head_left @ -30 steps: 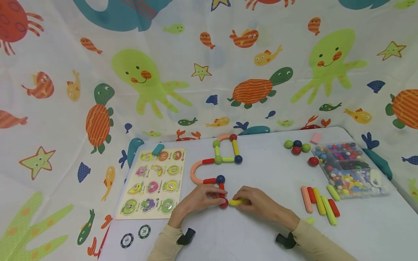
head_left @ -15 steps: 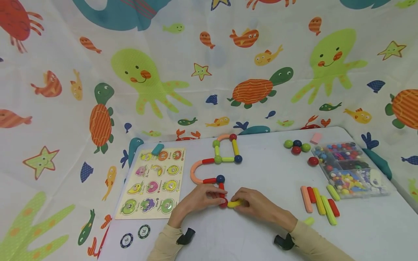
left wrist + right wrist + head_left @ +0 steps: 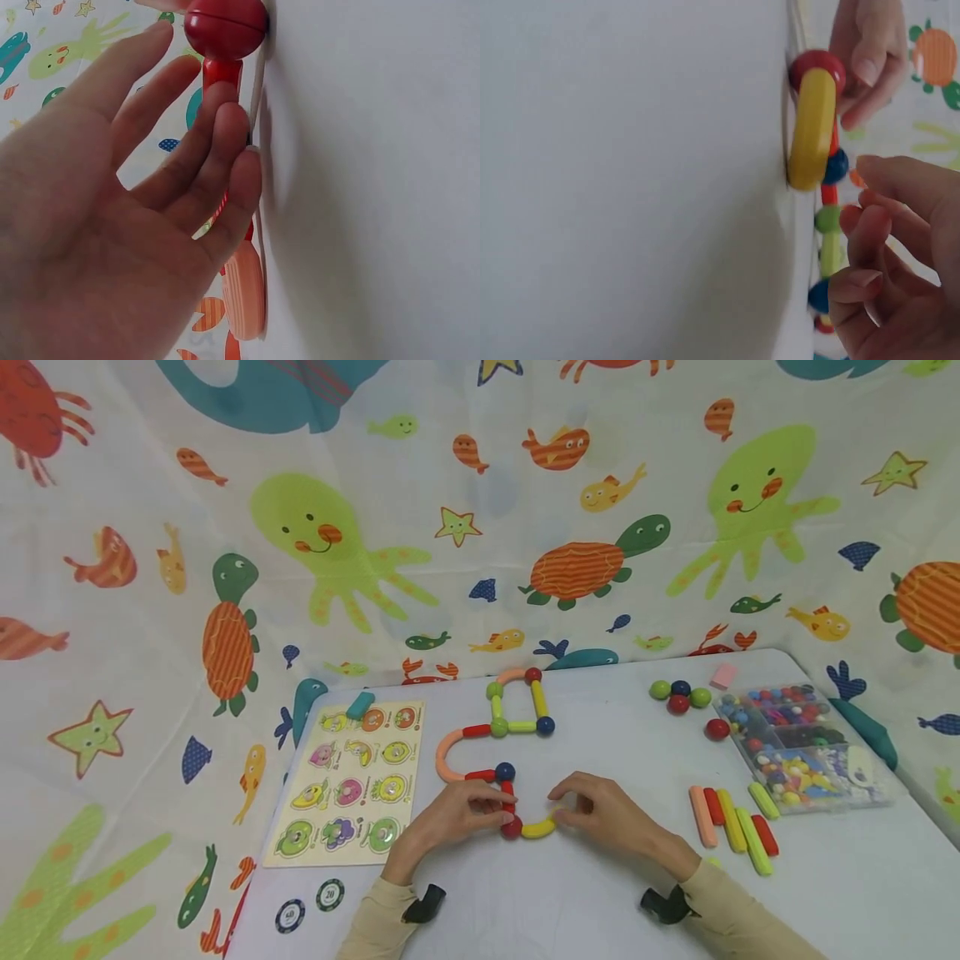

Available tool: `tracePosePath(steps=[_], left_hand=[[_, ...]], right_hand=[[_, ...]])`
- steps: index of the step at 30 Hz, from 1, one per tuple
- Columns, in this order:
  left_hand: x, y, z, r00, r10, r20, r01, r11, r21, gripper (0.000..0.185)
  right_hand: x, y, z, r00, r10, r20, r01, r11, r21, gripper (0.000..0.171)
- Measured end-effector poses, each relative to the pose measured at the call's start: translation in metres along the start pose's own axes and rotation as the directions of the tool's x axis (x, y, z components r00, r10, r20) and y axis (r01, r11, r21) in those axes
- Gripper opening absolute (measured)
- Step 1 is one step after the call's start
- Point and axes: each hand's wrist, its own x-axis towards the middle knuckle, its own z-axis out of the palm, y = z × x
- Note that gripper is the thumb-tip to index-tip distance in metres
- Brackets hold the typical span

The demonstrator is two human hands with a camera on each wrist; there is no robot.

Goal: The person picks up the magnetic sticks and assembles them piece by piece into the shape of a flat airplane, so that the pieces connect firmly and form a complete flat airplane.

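A curved yellow stick (image 3: 537, 829) lies on the white table with its left end against a red ball (image 3: 512, 827). From that ball a short red stick (image 3: 507, 788) runs up to a dark blue ball (image 3: 505, 772). My left hand (image 3: 457, 818) is beside the red ball and stick; in the left wrist view its fingers are loosely bent, some touching the red stick (image 3: 222, 73). Just right of the yellow stick is my right hand (image 3: 611, 817), its fingers relaxed and apart from the stick (image 3: 812, 135) in the right wrist view.
Behind the hands, joined sticks and balls continue through a peach curve (image 3: 448, 755) to a closed loop (image 3: 538, 697). A fruit puzzle board (image 3: 281, 847) lies left, near two round chips (image 3: 330, 895). Loose sticks (image 3: 732, 822), balls (image 3: 679, 705) and a bead box (image 3: 885, 793) are right.
My right hand has let go of the yellow stick and drawn slightly right. The yellow stick moved left and now meets the red ball. My left hand has stayed nearly in place.
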Motion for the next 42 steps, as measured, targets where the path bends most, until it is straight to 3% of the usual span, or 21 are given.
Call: tracePosePath(steps=[6, 10, 14, 20, 22, 24, 32, 37, 42], left_hand=[[0.001, 0.0, 0.0, 0.998, 0.009, -0.054, -0.009, 1.0, -0.002, 0.032], [0.001, 0.002, 0.002, 0.995, 0.026, -0.101, -0.027, 1.0, -0.007, 0.033], [0.002, 0.005, 0.005, 0.99, 0.056, -0.131, -0.059, 0.998, -0.016, 0.034], [0.006, 0.013, 0.011, 0.99, 0.066, -0.124, -0.069, 0.997, -0.024, 0.034], [0.006, 0.016, 0.014, 0.991, 0.066, -0.113, -0.07, 0.997, -0.026, 0.035], [0.007, 0.019, 0.016, 0.992, 0.077, -0.104, -0.08, 0.996, -0.026, 0.035], [0.014, 0.028, 0.029, 0.996, 0.073, -0.045, -0.075, 0.997, -0.033, 0.037], [0.015, 0.032, 0.035, 0.998, 0.068, -0.016, -0.068, 0.997, -0.019, 0.036], [0.018, 0.037, 0.037, 0.996, 0.088, 0.019, -0.089, 0.991, 0.101, 0.035]], right_hand=[[0.003, 0.017, -0.023, 0.977, 0.119, -0.176, -0.113, 0.993, 0.044, 0.03], [0.007, 0.032, -0.044, 0.921, 0.256, -0.294, -0.241, 0.967, 0.087, 0.036], [0.012, 0.049, -0.064, 0.829, 0.366, -0.423, -0.341, 0.93, 0.138, 0.043], [0.018, 0.074, -0.089, 0.644, 0.45, -0.618, -0.402, 0.887, 0.227, 0.045], [0.02, 0.081, -0.094, 0.597, 0.462, -0.656, -0.409, 0.879, 0.246, 0.045], [0.021, 0.086, -0.098, 0.565, 0.48, -0.67, -0.424, 0.866, 0.263, 0.045], [0.026, 0.1, -0.105, 0.504, 0.522, -0.688, -0.488, 0.829, 0.272, 0.044], [0.026, 0.108, -0.107, 0.498, 0.536, -0.682, -0.507, 0.818, 0.272, 0.043], [0.024, 0.112, -0.108, 0.506, 0.526, -0.684, -0.505, 0.823, 0.26, 0.044]])
